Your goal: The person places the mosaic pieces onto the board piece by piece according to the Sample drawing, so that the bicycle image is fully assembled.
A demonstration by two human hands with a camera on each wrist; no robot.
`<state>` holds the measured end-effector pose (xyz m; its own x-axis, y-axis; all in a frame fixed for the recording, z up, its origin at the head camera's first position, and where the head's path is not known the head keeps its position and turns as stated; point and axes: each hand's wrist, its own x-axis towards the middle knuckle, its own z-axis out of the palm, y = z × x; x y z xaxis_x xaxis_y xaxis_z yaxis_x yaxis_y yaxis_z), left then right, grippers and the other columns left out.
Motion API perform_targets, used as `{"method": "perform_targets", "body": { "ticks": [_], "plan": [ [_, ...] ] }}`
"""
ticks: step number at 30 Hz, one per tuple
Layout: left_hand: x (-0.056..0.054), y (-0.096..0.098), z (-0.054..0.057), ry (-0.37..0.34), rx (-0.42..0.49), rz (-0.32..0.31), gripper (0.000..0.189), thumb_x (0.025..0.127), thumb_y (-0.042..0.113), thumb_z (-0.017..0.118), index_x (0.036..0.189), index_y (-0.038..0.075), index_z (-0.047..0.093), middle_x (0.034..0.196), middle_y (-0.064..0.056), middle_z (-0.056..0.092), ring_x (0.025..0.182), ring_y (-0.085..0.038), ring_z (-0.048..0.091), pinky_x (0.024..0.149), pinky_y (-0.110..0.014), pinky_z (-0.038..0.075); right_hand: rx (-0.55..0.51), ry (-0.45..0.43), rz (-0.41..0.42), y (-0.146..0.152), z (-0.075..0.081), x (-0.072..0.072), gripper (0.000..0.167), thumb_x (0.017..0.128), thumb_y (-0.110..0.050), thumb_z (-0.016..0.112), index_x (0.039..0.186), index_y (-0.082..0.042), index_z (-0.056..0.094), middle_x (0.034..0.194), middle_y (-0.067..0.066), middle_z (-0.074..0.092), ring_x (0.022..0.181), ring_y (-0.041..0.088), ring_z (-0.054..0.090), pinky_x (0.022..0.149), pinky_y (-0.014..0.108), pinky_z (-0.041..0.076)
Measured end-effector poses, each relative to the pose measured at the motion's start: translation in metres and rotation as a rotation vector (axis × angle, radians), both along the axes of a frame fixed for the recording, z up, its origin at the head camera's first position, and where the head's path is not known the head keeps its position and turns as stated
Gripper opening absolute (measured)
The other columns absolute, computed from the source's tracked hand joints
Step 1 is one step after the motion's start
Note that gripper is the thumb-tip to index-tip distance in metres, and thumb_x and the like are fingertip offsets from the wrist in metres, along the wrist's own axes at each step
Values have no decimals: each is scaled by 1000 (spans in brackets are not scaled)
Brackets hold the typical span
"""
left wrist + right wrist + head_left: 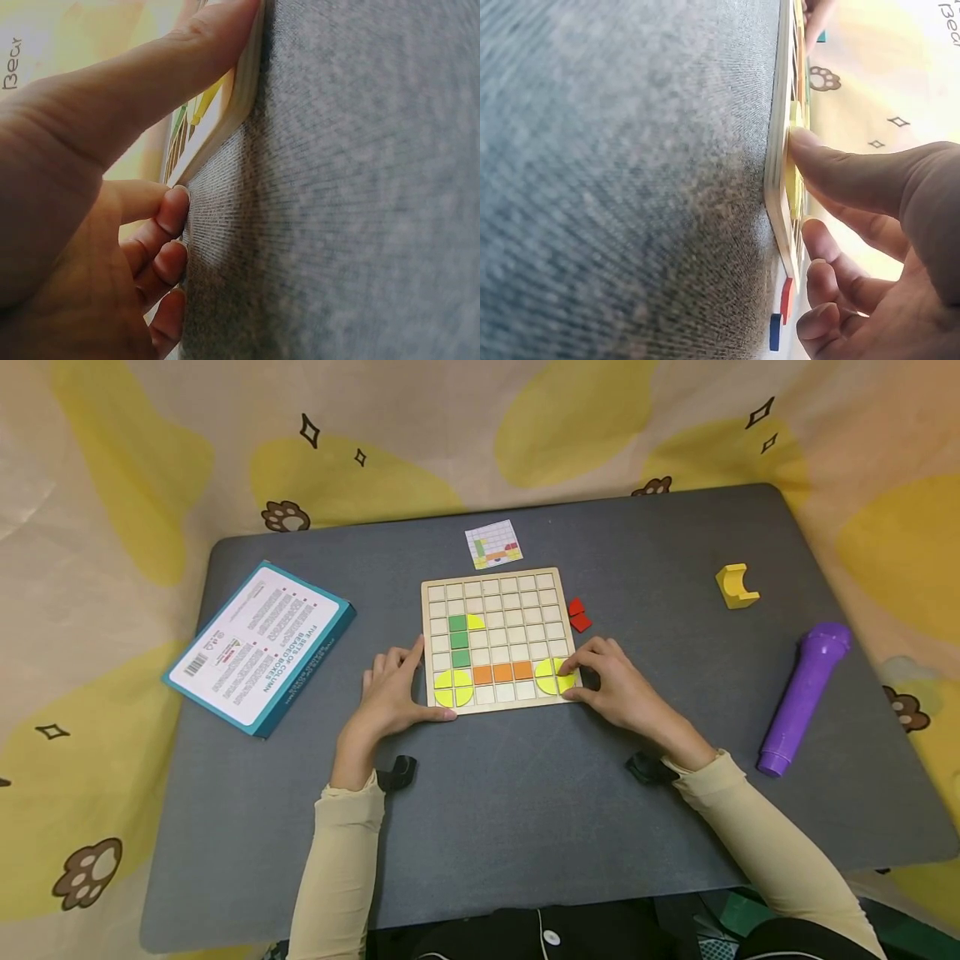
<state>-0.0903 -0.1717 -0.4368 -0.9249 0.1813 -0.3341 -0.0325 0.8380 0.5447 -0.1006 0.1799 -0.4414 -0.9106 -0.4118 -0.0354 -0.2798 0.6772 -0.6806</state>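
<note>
A wooden grid board lies on the table, with green square tiles, a row of orange square tiles and yellow quarter-circle tiles in its cells. My left hand braces the near left corner, its straight thumb along the front edge and index finger against the left edge. At the near right corner, my right hand holds a yellow quarter-circle tile between thumb and index finger, low on the board. Beside the right edge lie red tiles; a blue tile shows in the right wrist view.
A printed pattern card lies behind the board. To the left is a teal-and-white box. On the right are a yellow block with a curved cut-out and a purple tube-shaped thing. Patterned cloth hangs around the table.
</note>
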Motion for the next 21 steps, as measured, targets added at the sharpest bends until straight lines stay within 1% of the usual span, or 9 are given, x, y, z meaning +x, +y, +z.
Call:
{"method": "perform_targets", "body": {
  "ticks": [6,12,17,21],
  "plan": [
    [0,-1,-1,3,8,3,134,75,46,97,172,16,10,155,-20,39,136,-38,31,111,-55,24,-1,-2,-10,3,5,-3,27,87,-7,87,112,-6,78,116,15,63,109,31,49,92,45,40],
    [0,-1,-1,2,12,9,134,75,46,97,172,16,10,155,-20,39,137,-38,31,111,-55,24,14,-4,-83,15,11,-16,30,88,-8,87,115,-4,76,116,18,62,105,33,47,91,45,34],
    [1,0,-1,-3,9,10,134,75,46,97,172,16,10,155,-20,39,136,-37,31,111,-55,25,40,-26,-155,27,9,-28,27,93,-7,82,118,-1,73,115,20,61,104,35,47,92,47,31],
    [1,0,0,-1,5,7,134,75,47,97,172,16,10,155,-20,39,136,-37,31,110,-55,25,61,-38,-187,33,8,-35,27,95,-8,79,120,1,72,112,22,61,102,36,49,92,47,32]
  ]
}}
